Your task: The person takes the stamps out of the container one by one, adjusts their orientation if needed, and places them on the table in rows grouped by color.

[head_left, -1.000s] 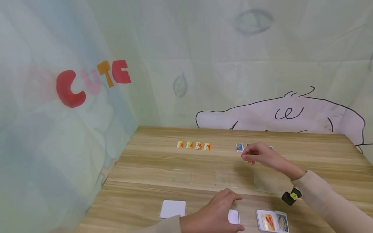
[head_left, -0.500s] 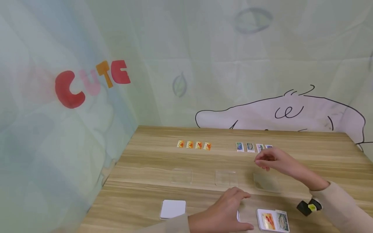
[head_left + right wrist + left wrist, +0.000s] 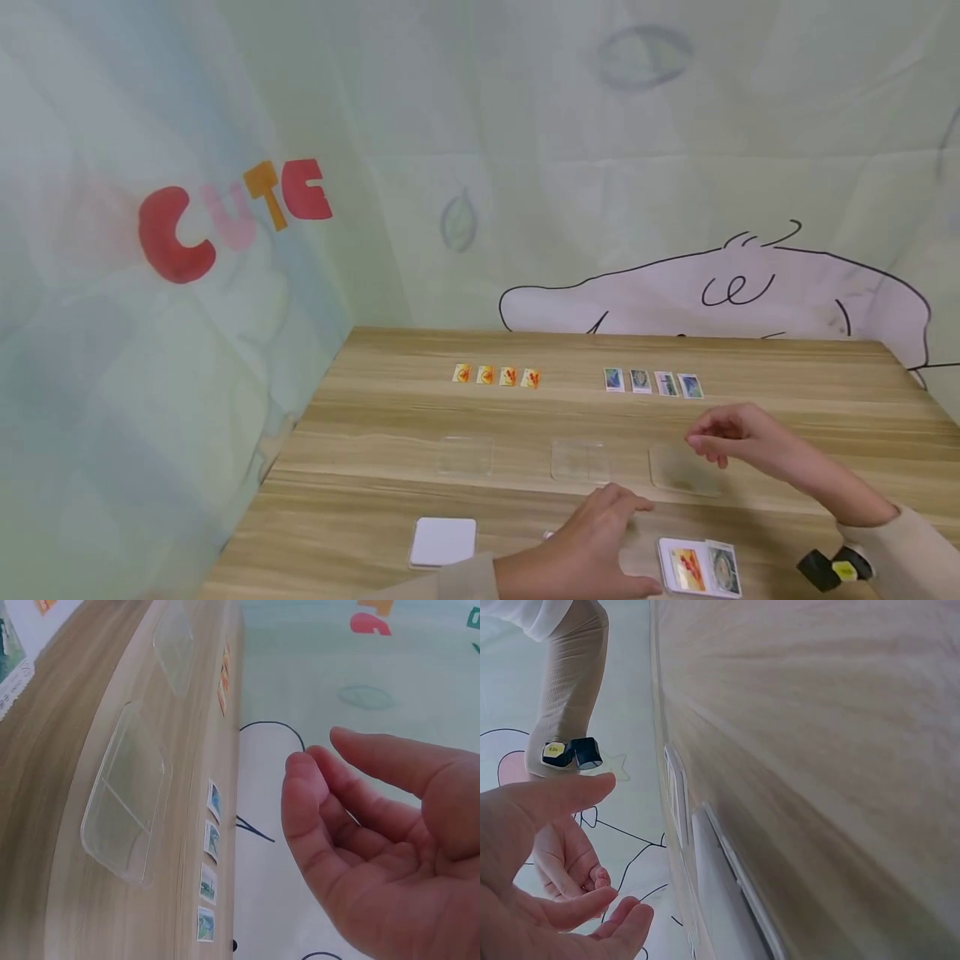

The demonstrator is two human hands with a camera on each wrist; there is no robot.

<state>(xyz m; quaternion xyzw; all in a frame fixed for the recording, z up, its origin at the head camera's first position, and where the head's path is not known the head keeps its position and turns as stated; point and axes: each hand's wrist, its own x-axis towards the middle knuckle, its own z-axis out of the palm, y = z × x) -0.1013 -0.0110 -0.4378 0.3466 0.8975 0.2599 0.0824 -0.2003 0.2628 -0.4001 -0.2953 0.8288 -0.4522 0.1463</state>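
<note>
At 10 o'clock from the right hand (image 3: 753, 440), 4 bluish stamps (image 3: 666, 384) have been uncovered, seemingly accessible; grip narrow; left hand (image 3: 583, 543) wide.

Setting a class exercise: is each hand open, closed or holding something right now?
Left hand: open, holding nothing.
Right hand: open, fingers loosely curled, holding nothing.

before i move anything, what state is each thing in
Left grip: relaxed, empty
Right grip: loosely curled, empty
Left white square: no stamp showing
Middle white square: mostly hidden
Right white square: bearing two stamps
Three clear covers: lying flat
Orange stamps: row of four
Blue-green stamps: row of four
</note>
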